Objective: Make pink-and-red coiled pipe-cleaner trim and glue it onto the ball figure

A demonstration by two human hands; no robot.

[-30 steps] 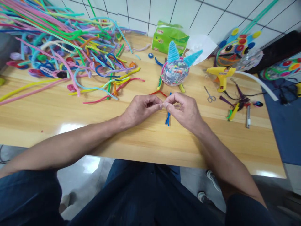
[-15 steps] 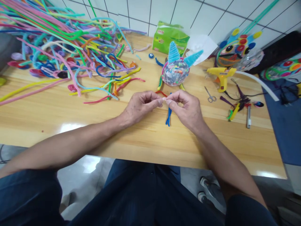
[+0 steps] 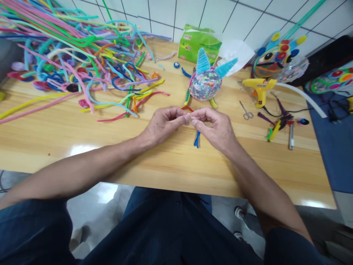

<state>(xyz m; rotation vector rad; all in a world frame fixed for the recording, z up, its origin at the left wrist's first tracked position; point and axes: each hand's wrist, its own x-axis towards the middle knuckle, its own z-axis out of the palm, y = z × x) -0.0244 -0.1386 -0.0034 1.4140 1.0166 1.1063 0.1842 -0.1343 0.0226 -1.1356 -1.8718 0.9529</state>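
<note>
My left hand [image 3: 168,123] and my right hand [image 3: 214,127] meet fingertip to fingertip above the table. Both pinch a tiny pale pink piece [image 3: 191,116], mostly hidden by the fingers, so its kind is unclear. Under my right hand lie blue pipe cleaner pieces [image 3: 196,140], their upper part covered. A bit of red pipe cleaner [image 3: 187,108] shows just beyond my fingers. Behind them stands a clear, glittery round body [image 3: 205,84] with two light-blue pipe cleaner ears [image 3: 203,62] and yellow-green feet [image 3: 187,98].
Many loose pipe cleaners [image 3: 68,55] are heaped at the left. A green tissue pack [image 3: 199,46] stands by the tiled wall. To the right are small scissors [image 3: 247,113], a yellow glue gun [image 3: 259,90] with its cord, a utility knife [image 3: 291,138] and decorated figures [image 3: 278,57].
My right hand has shifted slightly left, bringing the fingertips closer together over the pale pink piece. Things on the table stay where they were.
</note>
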